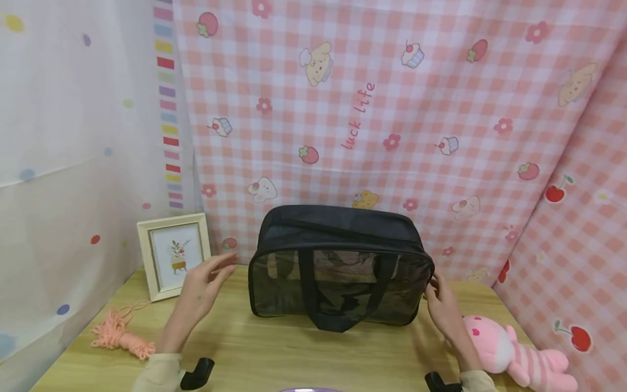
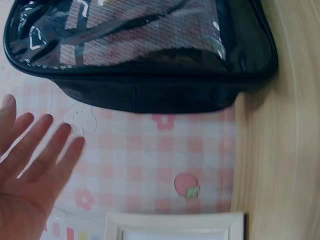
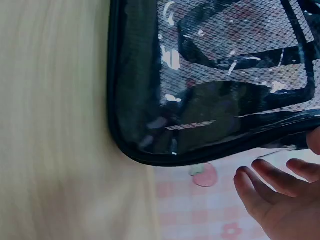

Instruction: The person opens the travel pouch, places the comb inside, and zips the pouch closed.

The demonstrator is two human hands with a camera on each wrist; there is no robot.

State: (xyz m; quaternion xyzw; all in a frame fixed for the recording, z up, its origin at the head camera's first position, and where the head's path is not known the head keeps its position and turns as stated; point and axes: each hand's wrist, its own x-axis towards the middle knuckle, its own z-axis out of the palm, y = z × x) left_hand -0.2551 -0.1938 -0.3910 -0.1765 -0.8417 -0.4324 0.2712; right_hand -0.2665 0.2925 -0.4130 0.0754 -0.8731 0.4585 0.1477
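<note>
A black bag point(image 1: 343, 288) with clear front panels and dark strap handles stands upright on the wooden table. Some mesh shows through its clear side. My right hand point(image 1: 443, 305) is at the bag's right end, fingertips right at the edge. In the right wrist view, the thumb of the right hand point(image 3: 285, 200) meets the bag's dark piping, while the other visible fingers extend loosely beside it. To the left of the bag, my left hand point(image 1: 203, 286) is held up, apart from it, with nothing in it. The left wrist view shows that hand's fingers point(image 2: 42, 145) spread and fairly straight.
A cream picture frame point(image 1: 173, 256) stands at the back left. In front of it lies a bundle of peach yarn point(image 1: 120, 335). A pink striped plush toy point(image 1: 519, 354) lies at the right. A purple rim point(image 1: 311, 390) shows at the table's front. Patterned curtains point(image 1: 392, 109) hang behind.
</note>
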